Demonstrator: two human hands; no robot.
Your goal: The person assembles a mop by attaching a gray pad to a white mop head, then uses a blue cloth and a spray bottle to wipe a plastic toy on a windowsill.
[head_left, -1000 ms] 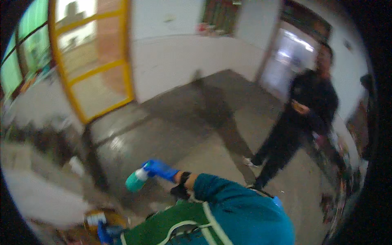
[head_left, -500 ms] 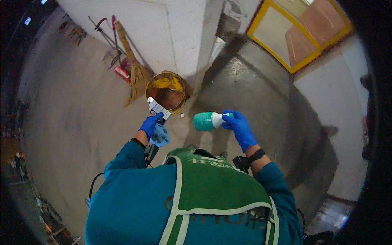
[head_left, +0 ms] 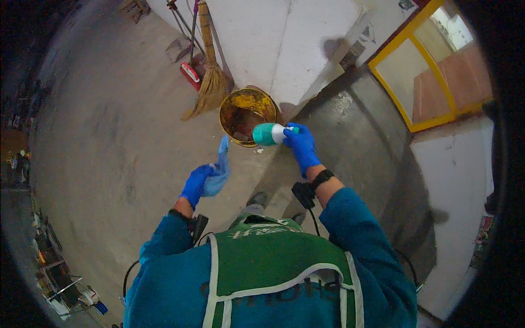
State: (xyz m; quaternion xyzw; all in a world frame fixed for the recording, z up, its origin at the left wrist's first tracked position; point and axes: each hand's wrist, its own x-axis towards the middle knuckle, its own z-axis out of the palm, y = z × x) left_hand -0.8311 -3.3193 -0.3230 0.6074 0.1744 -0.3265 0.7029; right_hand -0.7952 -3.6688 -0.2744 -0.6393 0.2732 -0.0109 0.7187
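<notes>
Just above the centre of the frame, the blue-gloved right hand (head_left: 301, 145) grips the narrow end of a green-and-white bottle (head_left: 267, 134), whose green end points left, overlapping the lower right rim of a yellow bucket (head_left: 247, 98). Left of centre, the gloved left hand (head_left: 196, 185) is closed on a limp light-blue sheet (head_left: 219, 178). Toward the upper left stands a straw broom (head_left: 213, 83).

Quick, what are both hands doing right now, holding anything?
Left hand: closed, holding a limp light-blue sheet; its material can't be told.
Right hand: closed, holding a green-and-white bottle by its narrow end.
</notes>
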